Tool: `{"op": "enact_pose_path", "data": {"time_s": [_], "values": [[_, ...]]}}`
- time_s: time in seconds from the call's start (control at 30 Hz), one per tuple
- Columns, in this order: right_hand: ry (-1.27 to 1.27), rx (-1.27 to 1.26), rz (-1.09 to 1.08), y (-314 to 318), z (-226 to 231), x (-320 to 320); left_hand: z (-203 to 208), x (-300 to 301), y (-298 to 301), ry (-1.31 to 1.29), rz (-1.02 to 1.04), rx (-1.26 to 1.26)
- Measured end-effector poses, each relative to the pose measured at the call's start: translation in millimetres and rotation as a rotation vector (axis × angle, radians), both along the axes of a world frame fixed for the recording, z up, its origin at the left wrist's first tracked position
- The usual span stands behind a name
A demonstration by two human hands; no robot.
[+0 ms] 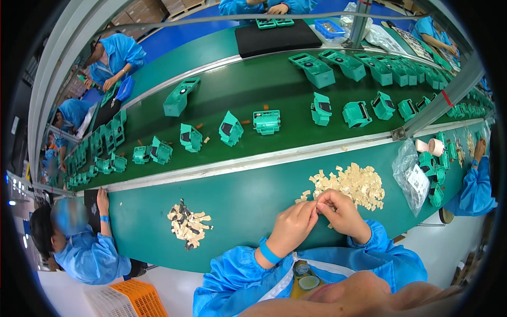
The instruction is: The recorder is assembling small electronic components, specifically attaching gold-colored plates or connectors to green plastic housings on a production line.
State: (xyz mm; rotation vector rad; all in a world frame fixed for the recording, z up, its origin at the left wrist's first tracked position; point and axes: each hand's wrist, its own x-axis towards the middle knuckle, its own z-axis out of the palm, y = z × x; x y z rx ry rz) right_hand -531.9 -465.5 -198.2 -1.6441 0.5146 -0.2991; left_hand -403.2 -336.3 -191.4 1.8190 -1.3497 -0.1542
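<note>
Beige paper pieces (355,184) lie heaped on the green bench (248,203), just beyond my hands, and I'm working right at the near edge of that pile. My left hand (293,224) and right hand (339,210) are pressed together fingertip to fingertip, both pinched on something tiny between them; it's too small for me to tell what, though it sits right against the heap. A blue band wraps my left wrist, blue sleeves on both arms.

Off to my left on the same bench there's a second, smaller pile (188,224), beige scraps mixed with dark bits, well apart from my hands. To my right a clear plastic bag (411,177) slumps beside the heap, with green housings (430,168) just past it.

Across the pale rail, the conveyor belt (248,95) carries more green housings in loose rows. Another person's hand (102,199) rests on the bench edge at far left, and an orange crate (138,297) sits on the floor below.
</note>
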Motion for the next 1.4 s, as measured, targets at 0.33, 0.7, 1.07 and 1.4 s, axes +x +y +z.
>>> {"op": "enact_pose_path", "data": {"time_s": [0.33,0.7,1.07,1.4], "values": [[0.053,-0.059,0.003,-3.5,12.3,13.9,2.9,12.4,1.5,0.146,-0.023,0.070],[0.018,0.183,-0.079,0.6,-1.8,12.3,-13.6,19.7,-3.8,0.141,-0.013,-0.012],[0.021,0.201,-0.070,-5.2,-1.5,11.5,-17.3,22.7,-4.2,0.027,-0.007,0.003],[0.114,-0.085,-0.031,-0.1,1.2,18.0,-18.2,23.6,-3.2,0.099,0.002,0.018]]}}
